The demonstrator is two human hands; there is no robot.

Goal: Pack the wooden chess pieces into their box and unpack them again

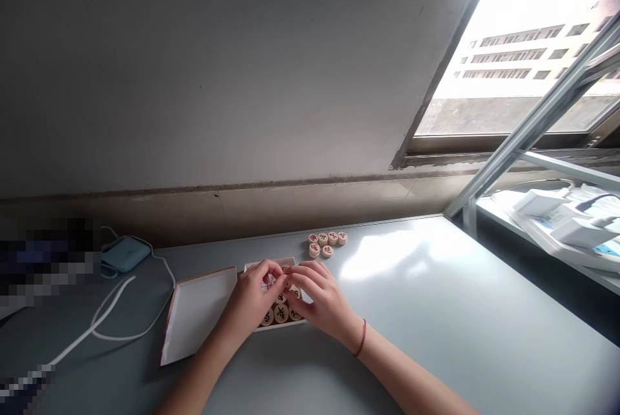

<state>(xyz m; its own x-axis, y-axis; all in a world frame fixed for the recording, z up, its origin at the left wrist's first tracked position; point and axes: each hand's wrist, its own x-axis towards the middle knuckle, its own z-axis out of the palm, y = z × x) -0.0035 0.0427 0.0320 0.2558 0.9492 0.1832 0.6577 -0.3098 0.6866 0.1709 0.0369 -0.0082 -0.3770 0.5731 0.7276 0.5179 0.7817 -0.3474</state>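
My left hand (259, 289) and my right hand (320, 295) come together over a shallow white box (278, 327). Round wooden xiangqi pieces (281, 313) with dark characters lie in it, several of them in view. Thumb and fingers of the left hand are closed in a pinch. Against them press the bent fingertips of the right hand, whose wrist wears a thin red cord (361, 337). Whatever sits between the fingertips is mostly hidden. Behind the box, red-lettered xiangqi pieces (328, 251) stand in two short rows on the grey table (411, 324).
Left of the box lies an open white lid (201, 315), close to my left forearm. A white cable (116, 337) and a blue case (126, 253) are farther left. A metal-framed shelf (547, 241) with white chargers (584, 231) stands at the right, below a window.
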